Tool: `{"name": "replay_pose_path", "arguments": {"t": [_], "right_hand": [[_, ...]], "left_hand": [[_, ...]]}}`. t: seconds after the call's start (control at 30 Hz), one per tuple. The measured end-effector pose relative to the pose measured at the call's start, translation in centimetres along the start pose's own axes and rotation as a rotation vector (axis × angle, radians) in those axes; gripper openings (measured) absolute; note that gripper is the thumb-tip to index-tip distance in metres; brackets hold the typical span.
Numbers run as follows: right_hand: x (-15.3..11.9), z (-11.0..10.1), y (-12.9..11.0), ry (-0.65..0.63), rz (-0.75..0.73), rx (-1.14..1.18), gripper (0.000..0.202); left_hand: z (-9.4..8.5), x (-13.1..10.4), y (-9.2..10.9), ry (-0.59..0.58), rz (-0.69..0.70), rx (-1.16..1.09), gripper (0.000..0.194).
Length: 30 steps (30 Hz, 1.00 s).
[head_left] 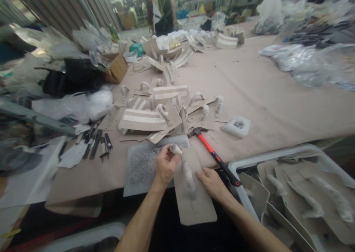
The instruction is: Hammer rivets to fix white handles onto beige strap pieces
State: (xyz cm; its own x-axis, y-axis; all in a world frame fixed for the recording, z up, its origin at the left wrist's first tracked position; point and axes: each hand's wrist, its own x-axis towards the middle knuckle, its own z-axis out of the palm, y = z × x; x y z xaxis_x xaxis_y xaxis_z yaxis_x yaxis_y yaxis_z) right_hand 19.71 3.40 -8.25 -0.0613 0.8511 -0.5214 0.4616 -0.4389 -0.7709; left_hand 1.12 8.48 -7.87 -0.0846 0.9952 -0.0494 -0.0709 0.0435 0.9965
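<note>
My left hand is closed round a short whitish roll at the top left edge of a beige panel. A wrapped handle runs along the panel's middle. My right hand pinches the panel's right edge, thumb on top, with the other fingers hidden beneath. Behind and left of the panel lies a grey, speckled board. A hammer with a red and black handle rests on the table just right of the panel.
Beige panels with wrapped handles are piled across the table. A white bin at the right holds more. Dark tools lie at the left, and a small white packet beyond the hammer. A person stands at the far side.
</note>
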Motion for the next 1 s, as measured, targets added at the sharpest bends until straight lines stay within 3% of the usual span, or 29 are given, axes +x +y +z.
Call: {"name": "replay_pose_path", "arguments": {"t": [0.1,0.2,0.33,0.53,0.63,0.8,1.0], "right_hand": [[0.2,0.3,0.2,0.0,0.038,0.078,0.03],[0.2,0.5,0.5,0.012,0.03,0.085,0.03],[0.2,0.3,0.1,0.084,-0.001,-0.2,0.032],[0.8,-2.5,0.0,0.478,-0.149,-0.678,0.027],[1.8,-4.6,0.8,0.578,-0.163,-0.798,0.023],[3.4,-6.4,1.1,0.422,-0.103,-0.781,0.019],[4.5,-6.8,-1.1,0.088,0.028,-0.192,0.001]], "left_hand": [[1.0,1.3,-1.3,-0.057,0.006,-0.015,0.032],[0.8,1.4,-2.3,-0.076,0.0,-0.011,0.034],[0.4,1.2,-2.5,-0.103,-0.012,0.011,0.035],[0.6,1.5,-2.2,-0.134,-0.006,0.085,0.03],[0.5,1.7,-2.2,-0.144,-0.02,0.085,0.03],[0.3,1.7,-1.7,-0.173,0.031,0.146,0.022],[0.4,1.1,-1.5,-0.25,0.208,0.321,0.016]]}}
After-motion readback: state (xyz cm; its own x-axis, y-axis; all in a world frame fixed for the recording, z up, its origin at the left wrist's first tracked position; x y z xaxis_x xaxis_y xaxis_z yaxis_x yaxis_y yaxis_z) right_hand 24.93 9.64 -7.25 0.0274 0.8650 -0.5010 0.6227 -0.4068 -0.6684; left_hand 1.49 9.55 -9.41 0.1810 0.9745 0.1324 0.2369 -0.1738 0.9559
